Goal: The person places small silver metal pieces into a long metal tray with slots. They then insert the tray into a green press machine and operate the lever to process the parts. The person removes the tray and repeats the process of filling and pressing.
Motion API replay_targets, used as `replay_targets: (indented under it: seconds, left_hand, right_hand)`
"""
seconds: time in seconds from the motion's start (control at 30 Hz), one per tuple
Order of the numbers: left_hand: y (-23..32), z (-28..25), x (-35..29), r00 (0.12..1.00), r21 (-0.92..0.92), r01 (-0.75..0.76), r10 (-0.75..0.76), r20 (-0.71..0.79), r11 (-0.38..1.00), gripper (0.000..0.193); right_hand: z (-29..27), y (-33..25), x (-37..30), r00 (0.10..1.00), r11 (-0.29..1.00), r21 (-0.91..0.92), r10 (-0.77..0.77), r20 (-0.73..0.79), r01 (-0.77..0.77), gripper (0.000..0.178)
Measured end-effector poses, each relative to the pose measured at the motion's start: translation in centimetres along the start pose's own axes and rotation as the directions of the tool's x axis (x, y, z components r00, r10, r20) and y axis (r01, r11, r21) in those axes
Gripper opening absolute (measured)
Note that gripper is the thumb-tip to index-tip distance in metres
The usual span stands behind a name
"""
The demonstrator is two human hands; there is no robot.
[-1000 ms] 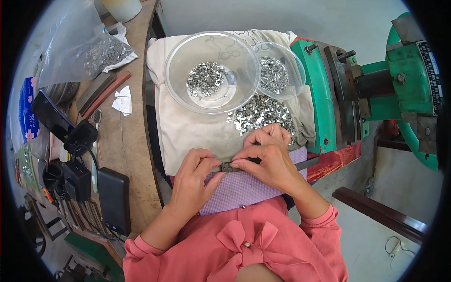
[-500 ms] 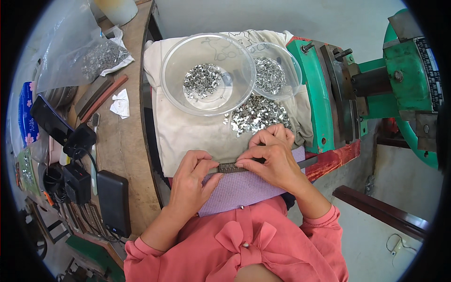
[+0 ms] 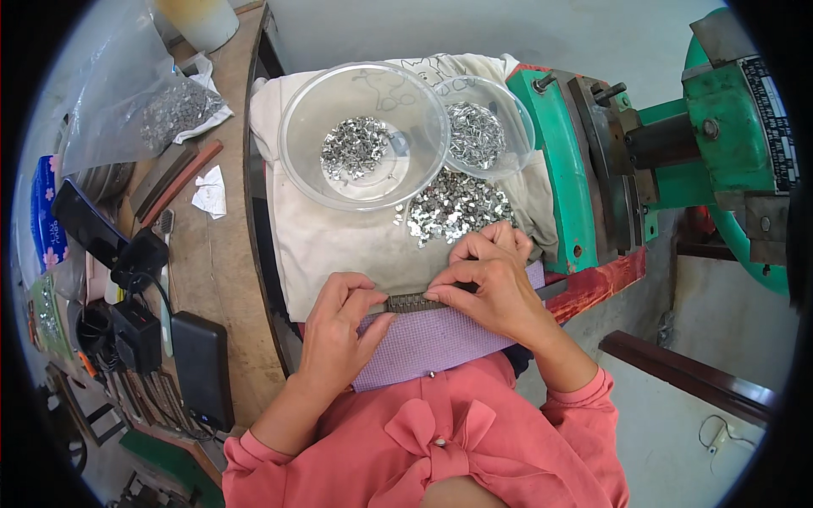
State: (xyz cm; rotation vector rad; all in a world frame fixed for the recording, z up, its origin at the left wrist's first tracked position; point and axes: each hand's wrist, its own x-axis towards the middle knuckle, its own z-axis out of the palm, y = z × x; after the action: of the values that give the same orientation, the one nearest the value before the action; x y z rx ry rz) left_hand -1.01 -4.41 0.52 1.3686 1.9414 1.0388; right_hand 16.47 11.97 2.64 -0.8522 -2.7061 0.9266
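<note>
A dark metal bar with a notched, ridged stretch lies across a purple woven cloth on my lap. My left hand closes its thumb and index finger around the bar's left end. The thumb and index finger of my right hand are pinched together at the ridged stretch, and whatever lies between their tips is hidden. Just beyond my right hand, a pile of small shiny metal pieces is spread on a beige cloth.
A large clear tub and a smaller clear tub hold small metal parts. A green machine stands at right. On the wooden table at left are a black power bank, a plastic bag and a brush.
The tubs, pile and machine sit slightly farther left in the picture. My left hand appears shifted marginally left; my right hand keeps nearly the same pose at the bar.
</note>
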Motion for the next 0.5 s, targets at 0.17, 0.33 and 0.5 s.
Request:
replay_targets:
  seconds: [0.17, 0.33, 0.5]
  left_hand:
    - [-0.03, 0.00, 0.03, 1.000, 0.000, -0.001, 0.001, -0.001, 1.000, 0.028]
    - [-0.04, 0.07, 0.06, 1.000, 0.000, -0.005, 0.005, -0.003, 1.000, 0.028]
    - [-0.08, 0.06, -0.05, 1.000, -0.007, 0.000, 0.000, -0.004, 1.000, 0.028]
  right_hand:
    - [-0.49, 0.32, -0.18, 1.000, 1.000, -0.013, -0.001, 0.028, 0.001, 0.015]
    - [-0.07, 0.06, 0.08, 0.999, 0.999, -0.020, -0.043, -0.001, 0.043, 0.015]
    - [-0.73, 0.44, -0.23, 1.000, 1.000, -0.027, -0.005, 0.025, 0.006, 0.015]
